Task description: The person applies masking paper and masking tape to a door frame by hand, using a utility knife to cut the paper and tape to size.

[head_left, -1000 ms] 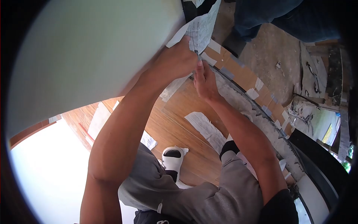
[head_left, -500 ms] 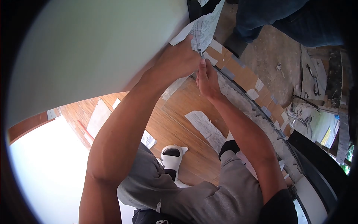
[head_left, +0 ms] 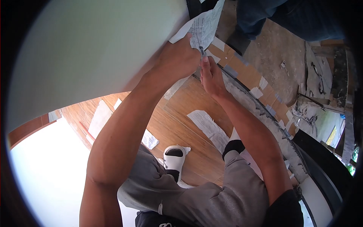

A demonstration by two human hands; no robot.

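Note:
At the top centre, a printed paper sheet (head_left: 204, 28) stands against the edge of a pale wall (head_left: 94, 49) and a dark frame strip (head_left: 194, 8). My left hand (head_left: 185, 55) is closed on the sheet's lower left part, its fingertips mostly hidden behind the hand. Just right of it, my right hand (head_left: 211, 77) is wrapped round a small slim cutter (head_left: 202, 52), thumb on top. The cutter's upper end touches the lower edge of the paper.
Taped cardboard (head_left: 245, 73) runs along a rough sill (head_left: 242, 90). Beyond it is a person's leg in dark trousers (head_left: 251, 19). Printed paper (head_left: 208, 126) lies on the wooden floor (head_left: 181, 109), near my white shoe (head_left: 174, 160). Debris and boards stand at the right.
The view has shifted slightly. Both hands stay close together at the paper, and the cutter shows a little more above my right thumb.

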